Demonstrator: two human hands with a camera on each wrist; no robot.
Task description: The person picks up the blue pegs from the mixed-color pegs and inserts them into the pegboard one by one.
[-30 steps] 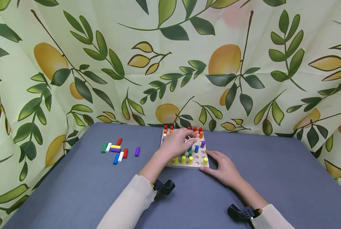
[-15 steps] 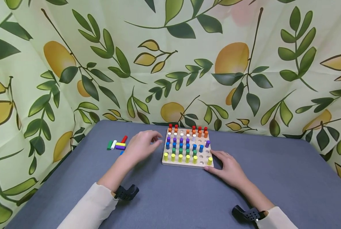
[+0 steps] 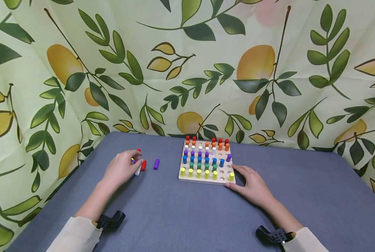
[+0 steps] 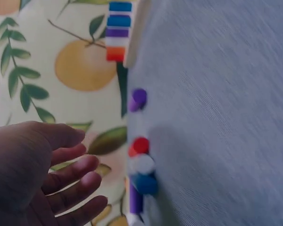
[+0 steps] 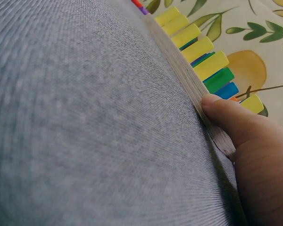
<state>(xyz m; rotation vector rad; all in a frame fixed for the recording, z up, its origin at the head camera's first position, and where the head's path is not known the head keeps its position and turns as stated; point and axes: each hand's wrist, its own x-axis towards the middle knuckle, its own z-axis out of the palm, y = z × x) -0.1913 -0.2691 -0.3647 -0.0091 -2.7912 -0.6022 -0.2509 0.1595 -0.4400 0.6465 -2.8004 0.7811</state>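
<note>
My left hand hovers over the loose pegs at the left, fingers loosely bent. In the left wrist view the hand holds nothing. Beside it lie a red peg, a white peg and, farther right, a purple peg; other loose pegs are partly hidden by the hand. A wooden pegboard carries upright pegs in rows of colour. My right hand holds the board's near right corner, thumb on the front edge and fingers along the right side. In the right wrist view the thumb touches the board's edge.
The grey tabletop runs up to a leaf-and-fruit patterned cloth behind and at the sides. Some holes toward the board's right side hold no peg. A black wrist camera sits on the left wrist.
My left hand has moved from over the pegboard leftward to the loose pegs, uncovering the board. My right hand stays at the board's corner. The view has shifted slightly.
</note>
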